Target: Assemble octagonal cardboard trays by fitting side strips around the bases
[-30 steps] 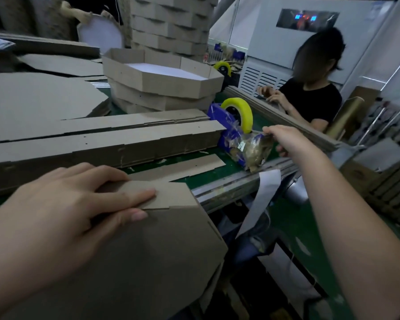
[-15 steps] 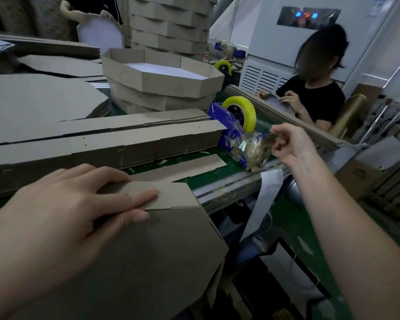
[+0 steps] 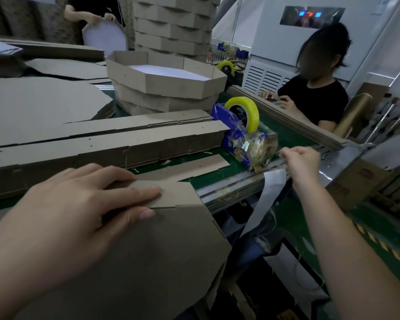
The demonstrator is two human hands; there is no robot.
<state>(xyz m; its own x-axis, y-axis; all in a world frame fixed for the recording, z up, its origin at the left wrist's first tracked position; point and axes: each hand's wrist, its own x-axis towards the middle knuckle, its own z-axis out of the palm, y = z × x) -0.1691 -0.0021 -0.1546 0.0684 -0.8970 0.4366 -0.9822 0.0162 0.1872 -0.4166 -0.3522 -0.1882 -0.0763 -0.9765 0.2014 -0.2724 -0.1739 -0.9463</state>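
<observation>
Nearby: tape dispenser [image 3: 229, 131] | strip stack [image 3: 102, 153] | right hand [image 3: 301, 161] pinching tape [image 3: 279, 154]

Green bench [image 3: 286, 132], cardboard strips [image 3: 102, 148] (tape dispenser [image 3: 236, 132] too)

Dim indoor light, wide-angle edge warp, slight blur, glare upper right.

Blue tape dispenser [image 3: 229, 131], yellow tape roll [image 3: 252, 111], seated person [image 3: 316, 98]
</observation>
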